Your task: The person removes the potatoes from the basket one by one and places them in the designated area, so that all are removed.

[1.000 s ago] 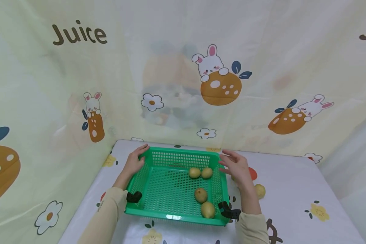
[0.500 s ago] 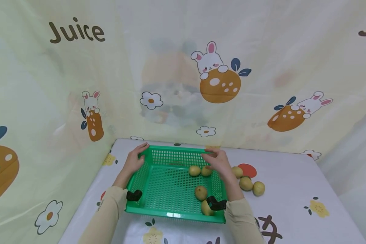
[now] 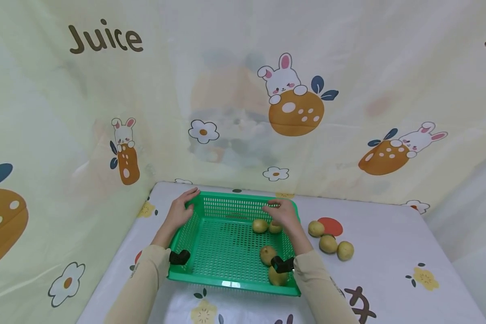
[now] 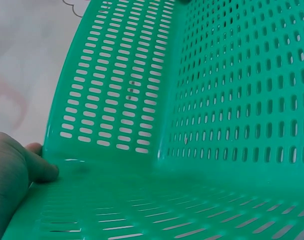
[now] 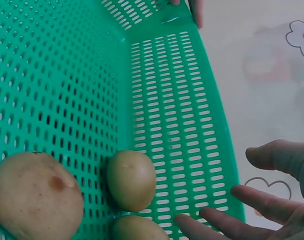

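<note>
A green plastic basket [image 3: 231, 284] with slotted walls stands on the table. My left hand [image 3: 180, 211] grips its rim at the back left corner, thumb on the inside; the left wrist view shows part of that hand [image 4: 14, 175] on the rim. Inside, toward the right, lie a back pair of potatoes [image 3: 260, 226] and a front pair, one a rounder brown potato [image 3: 267, 254]. Above the back right part hovers my right hand [image 3: 285, 213], partly covering one potato. In the right wrist view its thumb and fingers [image 5: 261, 202] are spread, holding nothing.
Three potatoes [image 3: 328, 244] lie on the tablecloth right of the basket, beside a printed red spot [image 3: 330, 226]. A patterned curtain [image 3: 235, 153] rises behind the table and along both sides.
My right hand has moved left, from outside the basket's right wall to over its back right part, uncovering the potatoes on the table. My left hand keeps its place on the rim.
</note>
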`<act>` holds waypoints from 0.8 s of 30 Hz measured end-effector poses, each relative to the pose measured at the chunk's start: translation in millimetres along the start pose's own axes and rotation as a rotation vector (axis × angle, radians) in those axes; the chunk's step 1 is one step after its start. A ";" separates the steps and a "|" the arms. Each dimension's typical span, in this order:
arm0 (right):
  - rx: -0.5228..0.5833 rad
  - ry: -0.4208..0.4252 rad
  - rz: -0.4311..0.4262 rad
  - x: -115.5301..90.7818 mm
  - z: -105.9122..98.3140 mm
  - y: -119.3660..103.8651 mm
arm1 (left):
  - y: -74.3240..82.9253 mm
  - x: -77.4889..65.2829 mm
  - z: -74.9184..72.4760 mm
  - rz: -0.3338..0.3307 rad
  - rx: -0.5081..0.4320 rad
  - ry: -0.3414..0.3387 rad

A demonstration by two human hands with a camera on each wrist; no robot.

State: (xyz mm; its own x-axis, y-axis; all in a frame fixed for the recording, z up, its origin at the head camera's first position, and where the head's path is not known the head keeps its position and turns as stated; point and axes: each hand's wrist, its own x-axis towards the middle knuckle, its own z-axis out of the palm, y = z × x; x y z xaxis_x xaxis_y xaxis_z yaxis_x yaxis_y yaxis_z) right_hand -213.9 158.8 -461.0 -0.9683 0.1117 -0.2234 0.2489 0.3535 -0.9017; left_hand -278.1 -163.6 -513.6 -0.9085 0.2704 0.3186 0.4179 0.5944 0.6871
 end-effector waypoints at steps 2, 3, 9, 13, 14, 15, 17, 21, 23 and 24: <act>-0.007 0.001 0.010 1.2 1.4 2.1 | 0.2 0.2 -0.1 -0.006 -0.003 -0.001; -0.004 0.003 0.015 1.9 2.3 3.4 | 0.3 0.1 0.0 -0.006 -0.002 -0.003; 0.040 0.035 0.023 3.9 6.8 11.4 | -0.1 0.7 0.5 -0.008 -0.009 -0.003; 0.032 0.070 0.040 5.0 9.8 15.0 | 0.5 1.5 0.7 -0.014 -0.011 -0.002; 0.028 0.073 0.045 5.1 10.4 15.6 | 0.4 1.7 0.7 -0.015 -0.010 -0.001; 0.028 0.074 0.052 5.5 11.3 16.2 | 0.5 1.8 0.7 -0.017 -0.012 -0.001; 0.018 0.072 0.059 5.8 12.8 17.4 | 0.2 1.9 0.7 -0.013 -0.014 -0.001; -0.005 0.063 0.053 5.7 16.3 18.6 | -0.1 1.2 0.7 -0.004 -0.022 0.002; -0.004 0.061 0.056 5.4 18.0 18.5 | -0.3 0.4 0.6 -0.004 -0.024 0.002; -0.002 0.056 0.061 5.3 18.7 18.4 | -0.5 0.1 0.6 -0.006 -0.026 0.001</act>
State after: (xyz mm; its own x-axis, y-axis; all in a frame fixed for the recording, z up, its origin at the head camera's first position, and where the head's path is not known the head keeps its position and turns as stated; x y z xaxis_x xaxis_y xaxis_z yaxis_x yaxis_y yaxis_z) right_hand -214.8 148.5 -485.7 -0.9486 0.1848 -0.2568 0.3073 0.3459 -0.8865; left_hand -278.4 -163.4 -514.3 -0.9110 0.2659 0.3153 0.4124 0.5764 0.7055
